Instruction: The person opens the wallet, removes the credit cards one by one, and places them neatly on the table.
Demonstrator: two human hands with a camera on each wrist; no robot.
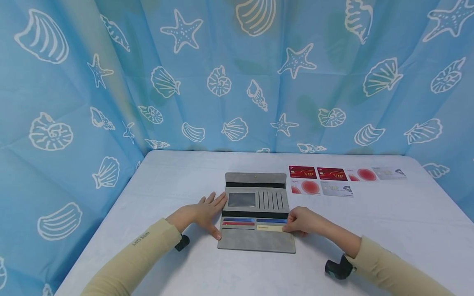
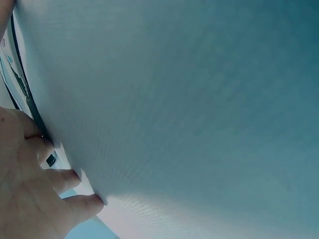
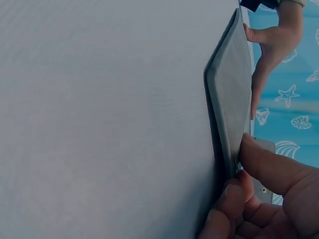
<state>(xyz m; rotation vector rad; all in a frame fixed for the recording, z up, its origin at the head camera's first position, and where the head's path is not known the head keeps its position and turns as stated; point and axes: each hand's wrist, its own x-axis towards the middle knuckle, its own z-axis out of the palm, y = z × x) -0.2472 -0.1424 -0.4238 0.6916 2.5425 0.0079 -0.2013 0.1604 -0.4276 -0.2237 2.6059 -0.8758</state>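
A long grey wallet [image 1: 256, 241] lies unfolded in front of me, with a clear window [image 1: 242, 200] and card slots in its upper panel. Its lower slots hold blue cards [image 1: 272, 220], a red card [image 1: 238, 223] and a pale yellow card [image 1: 269, 228]. My left hand [image 1: 203, 211] rests spread along the wallet's left edge, fingers straight. At the opposite edge, my right hand [image 1: 304, 220] pinches the wallet, thumb on top by the end of the yellow card. The right wrist view shows that thumb [image 3: 269, 162] above the wallet edge and the curled fingers [image 3: 230, 204] beneath it.
Behind the wallet to the right lie two red VIP cards [image 1: 303, 172], two white cards with red circles [image 1: 310, 187] and two silver cards [image 1: 338, 189]. They sit in two rows on the white table [image 1: 177, 172]. A blue seashell curtain [image 1: 207, 111] hangs behind.
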